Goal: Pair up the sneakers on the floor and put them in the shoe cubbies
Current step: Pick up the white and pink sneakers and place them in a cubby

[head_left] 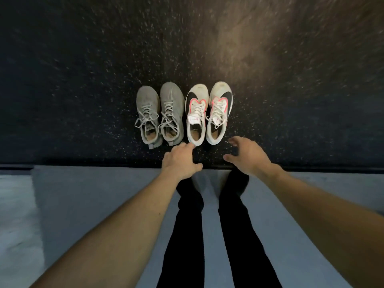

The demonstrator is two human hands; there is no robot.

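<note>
Two pairs of sneakers stand side by side on the dark speckled floor, toes pointing away from me. The grey pair (160,115) is on the left. The white pair with black and pink trim (207,113) is on the right. My left hand (179,161) hovers just behind the heel of the left white sneaker, fingertips at or almost at it. My right hand (247,155) is spread open just right of and behind the heel of the right white sneaker. Neither hand holds anything.
A dark speckled floor (83,100) stretches ahead. Its near edge meets a pale grey carpet (93,194) where my legs in black trousers (207,225) stand. No cubbies are in view.
</note>
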